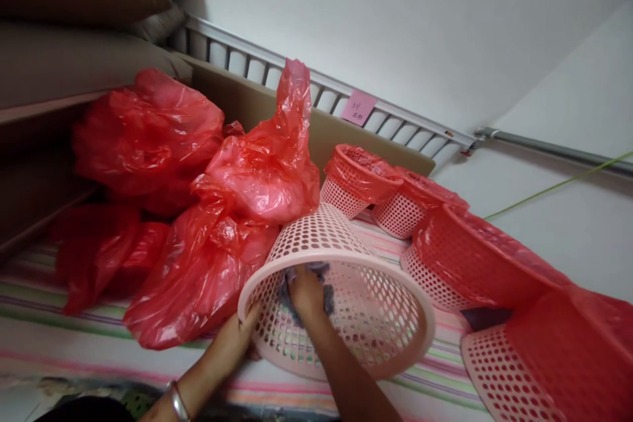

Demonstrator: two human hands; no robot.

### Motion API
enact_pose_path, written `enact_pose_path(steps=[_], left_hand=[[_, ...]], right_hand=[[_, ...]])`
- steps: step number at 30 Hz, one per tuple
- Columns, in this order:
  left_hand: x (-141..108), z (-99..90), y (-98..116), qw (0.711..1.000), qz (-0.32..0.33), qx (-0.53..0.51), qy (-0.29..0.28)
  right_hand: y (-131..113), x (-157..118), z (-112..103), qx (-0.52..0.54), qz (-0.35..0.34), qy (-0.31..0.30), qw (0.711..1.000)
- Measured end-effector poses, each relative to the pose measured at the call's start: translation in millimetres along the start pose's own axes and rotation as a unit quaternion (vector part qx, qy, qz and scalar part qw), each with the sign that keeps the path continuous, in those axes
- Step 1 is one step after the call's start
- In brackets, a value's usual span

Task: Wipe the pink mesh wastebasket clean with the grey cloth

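A pink perforated basket [321, 231] lies tipped on its side on a striped cloth, its wide mouth facing me. My left hand [250, 330] grips the basket's rim at the left, with the fingers partly hidden. Inside the basket, my right hand [305, 290] is closed on a dark grey cloth [329, 300], which is pressed against the inner wall. Red plastic bags [208, 277] lie just left of the basket, and one bag with a twisted top [267, 171] rests against its far end.
Pink baskets lined with red bags [366, 175] run along the right side, the nearest at the lower right [514, 369]. Cushion-like brown bundles [74, 59] are stacked at the upper left. A white rail [247, 59] with a pink note [359, 107] stands behind.
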State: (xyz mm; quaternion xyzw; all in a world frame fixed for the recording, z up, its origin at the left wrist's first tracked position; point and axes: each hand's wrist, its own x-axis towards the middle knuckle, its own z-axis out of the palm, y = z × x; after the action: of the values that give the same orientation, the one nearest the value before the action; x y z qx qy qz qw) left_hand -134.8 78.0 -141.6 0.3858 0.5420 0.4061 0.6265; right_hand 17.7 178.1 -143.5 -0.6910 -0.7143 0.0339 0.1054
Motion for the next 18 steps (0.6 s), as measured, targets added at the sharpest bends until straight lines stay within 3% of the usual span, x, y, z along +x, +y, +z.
enact_pose_path(steps=[5,8,11,14,18], left_hand=[[0,1.3,-11,0.999,0.016,-0.034,-0.021],[-1,8.3,-17,0.998,0.034,-0.043,-0.022],[-5,18.8,-22,0.997,0.04,-0.048,-0.048],[-7,27.1,-25,0.996,0.033,-0.046,-0.07],[-9,31.1,-23,0.996,0.016,-0.048,-0.067]], right_hand=[[-10,-97,1,-0.005,-0.027,-0.027,0.999],[-3,-117,-1,0.001,-0.038,-0.037,0.999],[8,-100,-3,0.004,-0.021,-0.027,0.999],[13,-60,-2,0.005,0.006,0.007,1.0],[11,-3,5,0.026,-0.007,0.029,0.999]])
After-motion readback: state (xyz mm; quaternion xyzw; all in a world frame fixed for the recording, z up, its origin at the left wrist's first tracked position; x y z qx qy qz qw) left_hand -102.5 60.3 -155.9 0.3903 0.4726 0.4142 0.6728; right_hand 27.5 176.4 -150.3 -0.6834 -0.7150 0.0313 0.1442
